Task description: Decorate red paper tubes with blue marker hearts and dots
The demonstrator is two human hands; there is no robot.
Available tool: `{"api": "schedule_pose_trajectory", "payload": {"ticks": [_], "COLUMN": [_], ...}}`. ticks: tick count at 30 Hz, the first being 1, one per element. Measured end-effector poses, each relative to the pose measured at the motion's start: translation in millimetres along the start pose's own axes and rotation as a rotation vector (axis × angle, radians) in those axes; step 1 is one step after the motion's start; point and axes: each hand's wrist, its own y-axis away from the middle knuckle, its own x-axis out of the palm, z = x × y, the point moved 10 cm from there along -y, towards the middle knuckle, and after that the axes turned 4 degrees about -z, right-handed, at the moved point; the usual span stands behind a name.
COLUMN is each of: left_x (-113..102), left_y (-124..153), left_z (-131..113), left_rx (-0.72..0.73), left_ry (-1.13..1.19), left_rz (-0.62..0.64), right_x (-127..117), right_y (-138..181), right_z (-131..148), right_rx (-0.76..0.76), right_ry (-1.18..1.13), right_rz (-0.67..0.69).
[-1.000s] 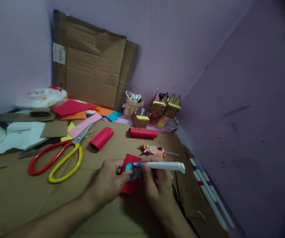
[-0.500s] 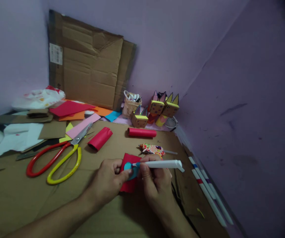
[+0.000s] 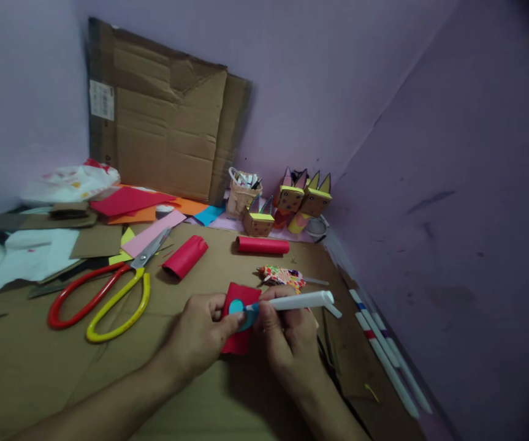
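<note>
And the white marker [image 3: 303,300], pinched by the right hand [image 3: 288,334], has tilted tail-up, tip lower on the blue cutout [image 3: 235,305] (marking seems to progress). The left hand [image 3: 203,331] grips the red paper tube [image 3: 237,343] beneath, over brown cardboard [image 3: 195,407]; 2 purple walls [image 3: 310,92] [image 3: 466,202] meet behind.

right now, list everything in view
red piece: 1, red, left hand
blue shapes: count unclear, blue, on red piece
marker: 1, white, right hand
scissors: 1, red/yellow, left
red rolls: 2, red, centre
glue gun: 1, multicoloured, centre right
other markers: 3, white, right
box heads: 3, brown, back
pen holder: 1, tan, back
cardboard: several, brown, back and left
papers: several, mixed colours, left
bag: 1, white, left
left hand: 1, bare, centre
right hand: 1, bare, centre
</note>
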Motion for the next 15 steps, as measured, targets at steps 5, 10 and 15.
{"api": "schedule_pose_trajectory", "payload": {"ticks": [5, 10, 15], "left_x": [0, -1, -3], "left_y": [0, -1, -1], "left_z": [0, 1, 1], "left_rx": [-0.007, 0.006, 0.002], "left_ry": [-0.019, -0.014, -0.016], "left_rz": [-0.005, -0.017, -0.022], "right_x": [1, -1, -3], "right_y": [0, -3, -2], "right_z": [-1, 8, 9], "right_rx": [0.01, -0.049, -0.054], "right_ry": [0.0, 0.037, 0.029], "right_rz": [0.02, 0.009, -0.01]}}
